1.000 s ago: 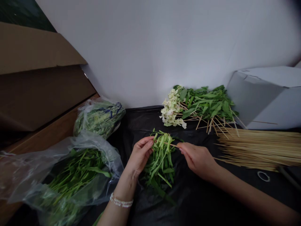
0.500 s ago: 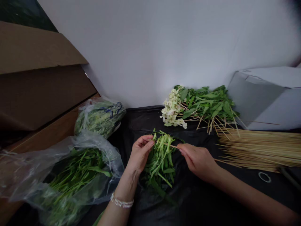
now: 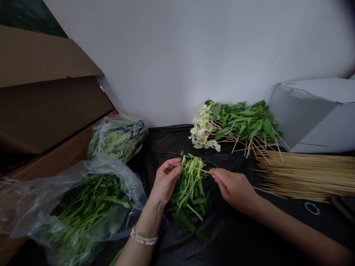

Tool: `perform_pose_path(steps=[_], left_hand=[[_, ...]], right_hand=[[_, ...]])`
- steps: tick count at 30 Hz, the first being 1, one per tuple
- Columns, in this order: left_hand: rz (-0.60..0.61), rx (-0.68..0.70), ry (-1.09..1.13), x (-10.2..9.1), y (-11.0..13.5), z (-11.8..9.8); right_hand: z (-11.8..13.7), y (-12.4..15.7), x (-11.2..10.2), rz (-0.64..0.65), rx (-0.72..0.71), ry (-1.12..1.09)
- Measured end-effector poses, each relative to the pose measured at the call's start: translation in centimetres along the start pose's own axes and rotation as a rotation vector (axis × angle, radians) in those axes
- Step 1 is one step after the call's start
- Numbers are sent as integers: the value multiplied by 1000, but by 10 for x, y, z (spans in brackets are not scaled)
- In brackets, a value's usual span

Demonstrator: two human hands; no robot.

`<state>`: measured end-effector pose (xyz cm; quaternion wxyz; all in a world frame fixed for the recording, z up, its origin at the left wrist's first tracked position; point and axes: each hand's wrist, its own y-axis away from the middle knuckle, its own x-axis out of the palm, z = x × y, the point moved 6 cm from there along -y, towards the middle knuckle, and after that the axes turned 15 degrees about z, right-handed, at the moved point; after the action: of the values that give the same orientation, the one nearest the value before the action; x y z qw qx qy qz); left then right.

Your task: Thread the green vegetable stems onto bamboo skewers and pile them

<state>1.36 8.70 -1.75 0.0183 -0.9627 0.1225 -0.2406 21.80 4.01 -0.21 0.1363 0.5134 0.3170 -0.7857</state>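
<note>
One cardboard box point(image 3: 50, 114): brown, at the far left, a flap slanting over its front.
Open clear bag point(image 3: 111, 166): below the box, loose leafy stems point(image 3: 88, 207) lying in it.
Second bag point(image 3: 118, 138): just behind the open one, packed with greens, blue marks on its plastic.
Left hand point(image 3: 168, 179): thumb and fingers pinching the left edge of the bunch; whether they also grasp the stick's tip I cannot tell. Beaded bracelet point(image 3: 144, 238) on the wrist.
Green bunch point(image 3: 191, 188): between the two hands, above the black sheet point(image 3: 233, 232), pale stems bent over the stick, leaves hanging below.
Thin stick point(image 3: 205, 171): running rightward out of the bunch.
White flowers point(image 3: 203, 127): heaped behind the bunch.
Right hand point(image 3: 233, 186): fingers closed on the stick's right end.
Leafy bundles point(image 3: 249, 122): beside the flowers, stick ends poking out.
Loose sticks point(image 3: 307, 173): a flat pile.
Ring point(image 3: 312, 208): just below the pile.
White box point(image 3: 316, 114): behind the pile.
</note>
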Motion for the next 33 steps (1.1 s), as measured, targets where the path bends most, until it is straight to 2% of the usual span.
perform_pose_path(steps=[5, 18, 33], left_hand=[[-9, 7, 5, -1, 0, 0], [-9, 27, -35, 0, 0, -4], [-24, 26, -55, 2, 1, -5]], right_hand=[[0, 0, -1, -23, -8, -7], [-1, 0, 1, 28, 18, -19], [-1, 0, 2, 20, 13, -14]])
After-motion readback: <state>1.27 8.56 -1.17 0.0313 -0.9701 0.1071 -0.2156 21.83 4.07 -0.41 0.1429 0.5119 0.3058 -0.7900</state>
